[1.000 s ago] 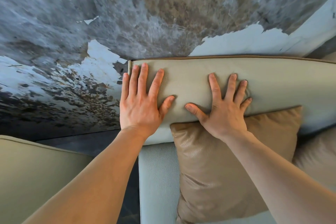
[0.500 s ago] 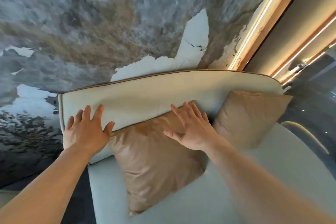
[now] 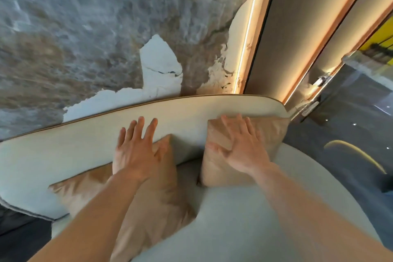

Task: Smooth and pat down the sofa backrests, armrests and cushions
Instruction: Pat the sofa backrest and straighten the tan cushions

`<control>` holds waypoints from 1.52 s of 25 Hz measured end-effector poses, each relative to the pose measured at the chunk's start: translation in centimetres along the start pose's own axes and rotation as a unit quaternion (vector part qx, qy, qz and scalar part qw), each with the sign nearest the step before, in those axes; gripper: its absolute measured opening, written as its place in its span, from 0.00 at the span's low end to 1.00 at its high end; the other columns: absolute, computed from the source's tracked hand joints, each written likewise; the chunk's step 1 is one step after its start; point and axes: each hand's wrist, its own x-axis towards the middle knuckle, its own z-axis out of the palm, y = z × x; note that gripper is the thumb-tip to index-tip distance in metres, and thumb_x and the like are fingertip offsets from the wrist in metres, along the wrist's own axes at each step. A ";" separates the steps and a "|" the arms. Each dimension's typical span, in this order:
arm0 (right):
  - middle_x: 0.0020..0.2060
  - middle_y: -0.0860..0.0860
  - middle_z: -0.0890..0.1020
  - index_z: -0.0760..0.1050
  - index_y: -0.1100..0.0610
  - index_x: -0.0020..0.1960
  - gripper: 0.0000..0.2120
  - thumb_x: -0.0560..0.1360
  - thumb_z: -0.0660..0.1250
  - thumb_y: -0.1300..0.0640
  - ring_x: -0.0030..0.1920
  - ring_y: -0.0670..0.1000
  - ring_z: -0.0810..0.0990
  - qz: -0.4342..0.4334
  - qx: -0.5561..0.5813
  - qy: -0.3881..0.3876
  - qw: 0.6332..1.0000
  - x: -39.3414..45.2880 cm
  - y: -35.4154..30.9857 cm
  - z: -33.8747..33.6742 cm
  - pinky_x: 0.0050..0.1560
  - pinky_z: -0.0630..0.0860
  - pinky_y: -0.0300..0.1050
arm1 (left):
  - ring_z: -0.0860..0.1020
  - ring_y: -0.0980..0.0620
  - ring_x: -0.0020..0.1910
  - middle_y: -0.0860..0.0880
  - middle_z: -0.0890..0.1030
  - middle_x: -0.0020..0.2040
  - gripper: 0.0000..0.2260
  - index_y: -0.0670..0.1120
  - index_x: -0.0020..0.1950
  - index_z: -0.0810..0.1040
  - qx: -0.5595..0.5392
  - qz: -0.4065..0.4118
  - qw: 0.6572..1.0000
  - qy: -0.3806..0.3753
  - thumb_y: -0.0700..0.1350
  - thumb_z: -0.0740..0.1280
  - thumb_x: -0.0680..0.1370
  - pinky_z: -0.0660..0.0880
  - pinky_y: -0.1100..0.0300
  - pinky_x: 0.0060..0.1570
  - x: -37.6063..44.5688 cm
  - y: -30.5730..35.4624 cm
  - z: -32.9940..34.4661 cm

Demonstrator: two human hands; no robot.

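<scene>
A pale cream sofa backrest (image 3: pixel 191 117) with brown piping curves across the middle of the view, above a light grey-green seat (image 3: pixel 244 219). Two tan throw cushions lean against it. My left hand (image 3: pixel 136 151) lies flat with fingers spread over the upper corner of the left cushion (image 3: pixel 148 204), its fingertips on the backrest. My right hand (image 3: pixel 240 144) rests flat and open on the front of the right cushion (image 3: pixel 214 168). Neither hand grips anything.
Behind the sofa is a mottled grey and brown wall (image 3: pixel 95 38) with white patches. Lit vertical strips and brown panels (image 3: pixel 297 27) rise at the right. A dark floor (image 3: pixel 350 134) shows past the sofa's right end, and dark floor at bottom left.
Both hands have slid to the right along the sofa. The left hand went from the backrest's left end to the left cushion's corner; the right hand went from the left cushion onto the right one.
</scene>
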 end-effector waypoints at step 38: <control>0.81 0.68 0.39 0.35 0.38 0.83 0.63 0.58 0.52 0.11 0.79 0.76 0.40 -0.083 -0.076 0.071 0.991 25.6 17.1 16.1 0.75 0.48 0.80 | 0.43 0.31 0.83 0.39 0.47 0.85 0.51 0.55 0.85 0.44 0.139 -0.089 0.978 0.128 0.61 0.74 0.73 0.48 0.32 0.80 20.2 11.6 24.2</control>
